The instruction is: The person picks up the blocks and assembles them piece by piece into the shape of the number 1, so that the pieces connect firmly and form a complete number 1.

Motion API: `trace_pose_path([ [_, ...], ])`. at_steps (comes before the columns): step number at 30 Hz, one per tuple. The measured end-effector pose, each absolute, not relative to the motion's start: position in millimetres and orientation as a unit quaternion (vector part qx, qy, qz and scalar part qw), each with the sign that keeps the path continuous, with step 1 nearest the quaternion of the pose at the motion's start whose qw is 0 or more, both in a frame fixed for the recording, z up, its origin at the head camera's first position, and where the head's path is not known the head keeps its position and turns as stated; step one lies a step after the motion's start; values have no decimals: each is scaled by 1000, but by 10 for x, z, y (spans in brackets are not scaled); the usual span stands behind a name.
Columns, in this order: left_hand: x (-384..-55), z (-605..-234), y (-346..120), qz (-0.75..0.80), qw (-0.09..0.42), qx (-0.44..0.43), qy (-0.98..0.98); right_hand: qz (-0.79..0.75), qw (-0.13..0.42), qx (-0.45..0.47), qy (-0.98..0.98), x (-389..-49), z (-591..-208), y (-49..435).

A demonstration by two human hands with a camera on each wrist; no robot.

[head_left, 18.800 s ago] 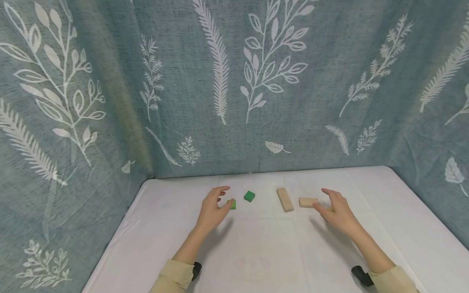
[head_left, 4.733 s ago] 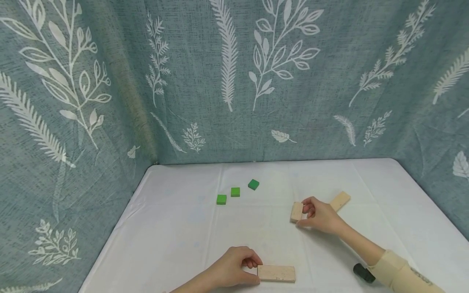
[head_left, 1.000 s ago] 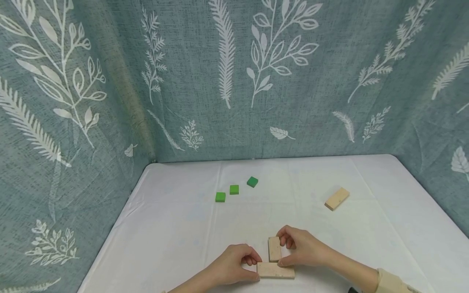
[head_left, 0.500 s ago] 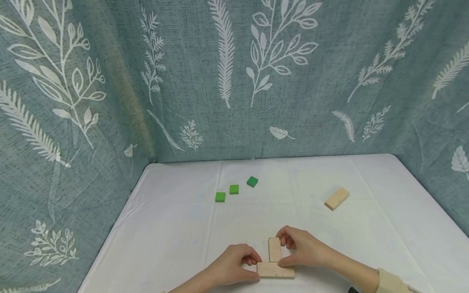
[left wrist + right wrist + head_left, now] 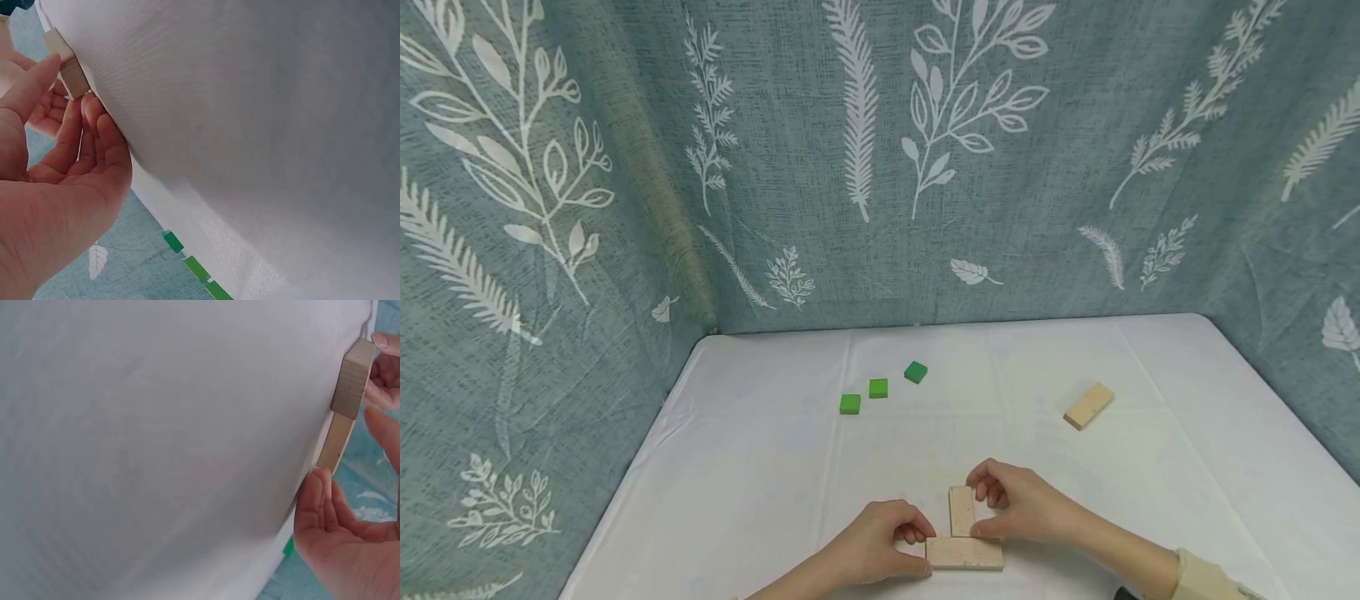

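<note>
A long wooden block [image 5: 964,553] lies crosswise near the front of the table. My left hand [image 5: 878,542] pinches its left end between thumb and fingers, which the left wrist view confirms at the block's end [image 5: 75,78]. A second wooden block [image 5: 962,511] points away from me, its near end against the long block's far side. Beside it is my right hand [image 5: 1018,504], fingertips at its far right corner and thumb by its near right corner. In the right wrist view the thumb [image 5: 381,428] stands slightly off the second block [image 5: 337,442].
Another wooden block [image 5: 1088,406] lies slanted farther back on the right. Toward the back lie two light green squares [image 5: 850,404] and a darker green one [image 5: 915,372]. A patterned blue-green curtain [image 5: 880,158] hangs behind the white table [image 5: 760,467].
Since 4.7 seconds ago, my right hand has brought the second block left and forward against the long one. In the last half second its thumb has drawn slightly back. My left hand stays put.
</note>
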State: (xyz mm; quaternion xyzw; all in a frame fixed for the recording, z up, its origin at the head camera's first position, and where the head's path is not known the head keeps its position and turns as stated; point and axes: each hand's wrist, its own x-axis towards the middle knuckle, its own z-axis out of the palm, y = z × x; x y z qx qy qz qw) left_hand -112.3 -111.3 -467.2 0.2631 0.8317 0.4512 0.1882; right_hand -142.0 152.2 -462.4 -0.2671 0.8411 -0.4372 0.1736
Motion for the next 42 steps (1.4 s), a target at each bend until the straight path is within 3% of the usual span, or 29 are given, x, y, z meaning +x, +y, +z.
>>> trace_pose_path([
  [42, -1111, -4677, -1114, 452, 191, 260, 832, -417, 85, -219, 878, -1618, -4523, 1868],
])
